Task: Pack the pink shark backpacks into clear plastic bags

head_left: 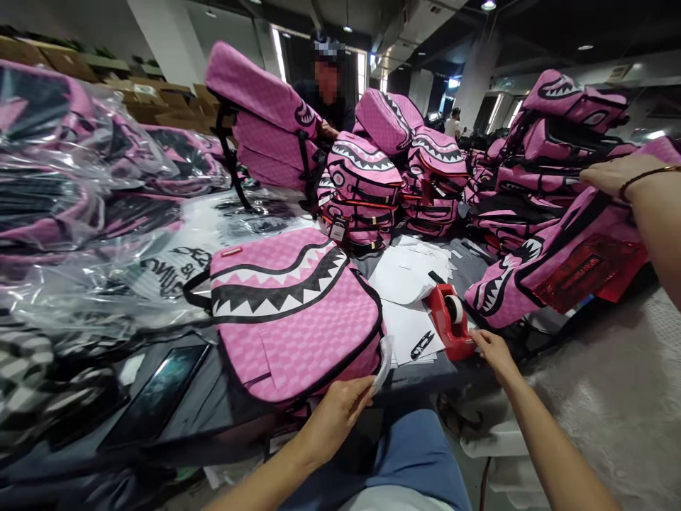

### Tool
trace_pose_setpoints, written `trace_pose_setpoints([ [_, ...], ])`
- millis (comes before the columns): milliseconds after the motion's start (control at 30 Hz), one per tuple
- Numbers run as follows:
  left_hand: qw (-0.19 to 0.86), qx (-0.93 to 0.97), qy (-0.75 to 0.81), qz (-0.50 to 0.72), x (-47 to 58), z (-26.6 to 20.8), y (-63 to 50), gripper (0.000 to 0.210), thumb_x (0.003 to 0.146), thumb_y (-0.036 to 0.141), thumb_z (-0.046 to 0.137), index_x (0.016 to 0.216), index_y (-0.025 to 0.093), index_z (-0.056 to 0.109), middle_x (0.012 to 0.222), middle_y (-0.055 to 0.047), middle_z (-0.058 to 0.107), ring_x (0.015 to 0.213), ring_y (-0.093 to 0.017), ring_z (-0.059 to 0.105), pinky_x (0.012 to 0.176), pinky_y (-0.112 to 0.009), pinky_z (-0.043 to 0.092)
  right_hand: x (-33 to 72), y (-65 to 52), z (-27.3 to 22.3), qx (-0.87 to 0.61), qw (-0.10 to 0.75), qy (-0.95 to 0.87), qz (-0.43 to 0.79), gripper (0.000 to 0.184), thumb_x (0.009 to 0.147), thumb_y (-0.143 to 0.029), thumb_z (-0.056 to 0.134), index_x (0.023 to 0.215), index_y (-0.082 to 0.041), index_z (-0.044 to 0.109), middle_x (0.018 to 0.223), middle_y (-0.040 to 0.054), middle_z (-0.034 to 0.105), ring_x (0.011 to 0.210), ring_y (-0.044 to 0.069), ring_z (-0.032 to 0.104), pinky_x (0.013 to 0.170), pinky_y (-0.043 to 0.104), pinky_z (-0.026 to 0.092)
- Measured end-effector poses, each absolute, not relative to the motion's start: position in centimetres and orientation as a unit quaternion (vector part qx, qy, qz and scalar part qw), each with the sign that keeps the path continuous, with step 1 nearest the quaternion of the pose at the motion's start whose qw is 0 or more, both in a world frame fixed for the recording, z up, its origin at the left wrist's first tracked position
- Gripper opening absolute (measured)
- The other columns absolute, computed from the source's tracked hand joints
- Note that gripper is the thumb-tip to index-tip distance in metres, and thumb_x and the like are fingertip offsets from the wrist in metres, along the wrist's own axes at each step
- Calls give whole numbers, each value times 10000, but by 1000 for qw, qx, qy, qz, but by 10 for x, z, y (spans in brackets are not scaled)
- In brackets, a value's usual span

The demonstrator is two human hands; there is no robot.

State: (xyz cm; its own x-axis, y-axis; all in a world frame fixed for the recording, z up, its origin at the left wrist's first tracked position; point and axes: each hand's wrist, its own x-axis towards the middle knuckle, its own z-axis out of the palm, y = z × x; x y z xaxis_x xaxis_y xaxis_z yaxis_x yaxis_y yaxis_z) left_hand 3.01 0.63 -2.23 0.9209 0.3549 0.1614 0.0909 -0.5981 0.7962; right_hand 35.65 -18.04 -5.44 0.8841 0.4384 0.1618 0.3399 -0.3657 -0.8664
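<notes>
In front of me a pink checkered backpack point(313, 319) with a black-and-white shark-mouth pattern lies on the table. My left hand point(340, 408) is closed at its lower right corner, pinching a curved white strip point(384, 360) against the bag's side. A red tape dispenser point(444, 323) with a white roll stands right of the bag. Thumb and fingers of my right hand point(494, 349) are pinched together at the dispenser's right-hand end, at the tape; the tape end itself is too thin to make out. Small black thread snips point(422, 345) lie on white paper sheets point(407, 273) between bag and dispenser.
Plastic-wrapped backpacks point(58, 156) are heaped at left, near a dark phone point(157, 390). More pink bags point(362, 177) stack up behind. A person point(327, 78) across the table handles one. Another person's hand point(611, 177) reaches in from the right onto a pink bag point(532, 270) with red packaging.
</notes>
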Motion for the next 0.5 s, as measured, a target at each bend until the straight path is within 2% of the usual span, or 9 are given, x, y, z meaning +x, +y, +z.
trace_pose_setpoints([
  [100,428,876,141,171,29,-25,3,348,996,351,423,867,178,696,722,-30,691,642,-155,626,625,-223,459,358,-170,-56,-813,535,-217,69,614,614,-769,632,646,-160,702,613,54,659,626,203,574,607,318,427],
  [167,431,868,152,194,29,-28,1,325,981,351,443,940,185,719,778,-44,725,673,-169,658,653,-234,491,356,-169,-54,-809,548,-204,66,601,575,-767,648,610,-168,685,611,62,659,622,202,564,619,327,420],
  [300,478,829,210,199,29,-33,-2,356,944,433,498,999,187,750,795,-51,739,689,-195,689,672,-263,546,336,-188,-54,-803,566,-188,21,506,619,-698,685,670,-195,675,731,60,688,713,196,563,654,308,413],
  [400,549,773,263,177,31,-32,-1,430,892,533,561,991,167,764,788,-53,738,708,-211,699,676,-282,575,309,-199,-68,-737,666,-98,67,495,606,-668,758,723,-206,625,682,21,643,627,145,514,547,250,374],
  [500,604,730,277,159,32,-28,3,488,821,587,639,982,147,774,810,-58,740,720,-213,695,691,-294,579,279,-184,-87,-631,761,2,148,623,486,-733,798,690,-229,495,576,-52,503,502,89,395,424,191,252],
])
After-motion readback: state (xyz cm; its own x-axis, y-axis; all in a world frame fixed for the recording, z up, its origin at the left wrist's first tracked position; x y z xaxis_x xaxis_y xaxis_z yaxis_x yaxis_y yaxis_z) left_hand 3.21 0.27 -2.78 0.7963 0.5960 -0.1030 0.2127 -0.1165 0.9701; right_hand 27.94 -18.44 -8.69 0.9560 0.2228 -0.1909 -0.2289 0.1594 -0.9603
